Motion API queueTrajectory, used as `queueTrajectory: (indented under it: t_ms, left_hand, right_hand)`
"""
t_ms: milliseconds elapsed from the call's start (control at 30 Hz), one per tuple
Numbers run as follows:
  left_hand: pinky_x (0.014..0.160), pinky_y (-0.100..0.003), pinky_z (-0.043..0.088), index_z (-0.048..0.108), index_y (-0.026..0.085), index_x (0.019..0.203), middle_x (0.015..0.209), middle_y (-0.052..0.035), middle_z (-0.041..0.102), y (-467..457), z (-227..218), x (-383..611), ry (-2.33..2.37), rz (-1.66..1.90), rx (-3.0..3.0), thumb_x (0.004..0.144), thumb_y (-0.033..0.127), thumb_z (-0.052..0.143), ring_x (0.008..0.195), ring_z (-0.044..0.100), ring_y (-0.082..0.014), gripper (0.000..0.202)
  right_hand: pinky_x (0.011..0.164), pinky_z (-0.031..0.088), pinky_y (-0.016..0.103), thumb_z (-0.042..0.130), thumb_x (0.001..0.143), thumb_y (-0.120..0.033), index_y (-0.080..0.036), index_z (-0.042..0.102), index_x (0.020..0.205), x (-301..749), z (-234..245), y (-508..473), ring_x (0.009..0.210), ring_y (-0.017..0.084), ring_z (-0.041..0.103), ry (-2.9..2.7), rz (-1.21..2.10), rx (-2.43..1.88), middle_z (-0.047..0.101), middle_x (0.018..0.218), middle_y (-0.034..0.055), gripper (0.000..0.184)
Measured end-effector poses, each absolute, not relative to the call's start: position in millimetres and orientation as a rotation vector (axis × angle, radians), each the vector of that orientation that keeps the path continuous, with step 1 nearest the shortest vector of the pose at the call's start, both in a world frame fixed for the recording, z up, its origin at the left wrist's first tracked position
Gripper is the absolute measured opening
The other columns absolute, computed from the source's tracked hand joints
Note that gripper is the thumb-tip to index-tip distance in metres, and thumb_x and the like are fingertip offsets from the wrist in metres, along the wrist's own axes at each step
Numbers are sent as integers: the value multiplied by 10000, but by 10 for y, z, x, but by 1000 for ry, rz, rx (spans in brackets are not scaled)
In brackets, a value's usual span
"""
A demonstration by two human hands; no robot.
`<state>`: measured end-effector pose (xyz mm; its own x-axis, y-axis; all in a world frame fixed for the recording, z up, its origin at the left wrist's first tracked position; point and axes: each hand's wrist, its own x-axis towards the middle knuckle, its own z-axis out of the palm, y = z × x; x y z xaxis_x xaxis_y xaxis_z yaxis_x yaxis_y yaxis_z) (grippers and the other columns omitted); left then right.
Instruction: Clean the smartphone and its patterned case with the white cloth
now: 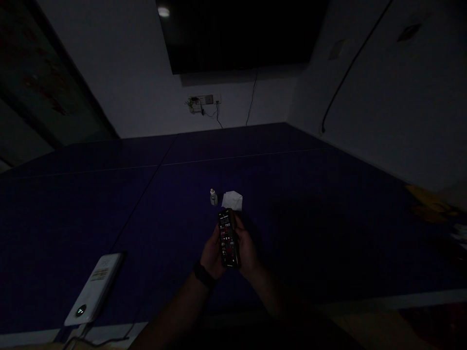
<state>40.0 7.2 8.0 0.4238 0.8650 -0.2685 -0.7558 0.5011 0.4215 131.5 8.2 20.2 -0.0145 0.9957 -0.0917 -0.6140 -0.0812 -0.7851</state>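
In the dim head view, a smartphone [228, 240] with its screen lit is held upright between both hands. My left hand [212, 253], with a dark band on the wrist, is closed around its left edge. Along the right edge, my right hand [248, 250] grips the phone too, its fingers partly hidden behind it. Just beyond the phone lies a folded white cloth or tissue [232, 200]. Left of that stands a small clear bottle [213, 198] with a white cap.
A dark blue surface [146, 209] stretches to the walls. At the front left lies a white power bank [95, 289] with a cable. Wall sockets with plugs [200, 103] sit below a large dark television [241, 34]. Something yellow [432, 201] lies at the right.
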Motion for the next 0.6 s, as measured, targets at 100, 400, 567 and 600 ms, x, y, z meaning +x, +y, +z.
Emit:
queueTrajectory:
  t_ms: [100, 400, 567, 600]
  left_hand:
    - [945, -320, 534, 698, 154, 1095, 1019, -65, 760, 73, 81, 383, 490, 1018, 246, 965, 474, 556, 997, 715, -203, 373]
    - [885, -312, 554, 704, 172, 1015, 861, -31, 754, 64, 98, 350, 555, 1038, 257, 956, 463, 577, 863, 732, -188, 323]
    - [864, -320, 559, 708, 161, 1014, 895, -59, 756, 44, 133, 334, 586, 1015, 309, 935, 493, 595, 920, 731, -221, 359]
    - [864, -320, 558, 706, 162, 1028, 898, -60, 755, 40, 136, 330, 591, 1016, 310, 932, 495, 600, 932, 730, -226, 362]
  right_hand:
    - [893, 542, 405, 563, 792, -403, -278, 571, 1337, 1305, 236, 94, 1153, 290, 631, -661, 1521, -796, 695, 1228, 26, 560]
    - [893, 538, 375, 614, 799, -349, -278, 596, 1258, 1296, 253, 114, 1095, 261, 650, -692, 1511, -787, 705, 1152, 18, 464]
    - [974, 504, 381, 569, 845, -352, -314, 535, 1354, 1306, 215, 100, 1217, 254, 592, -782, 1484, -770, 633, 1334, 4, 512]
    - [986, 498, 381, 569, 846, -353, -316, 526, 1366, 1303, 216, 96, 1236, 253, 581, -789, 1482, -768, 616, 1362, 0, 523]
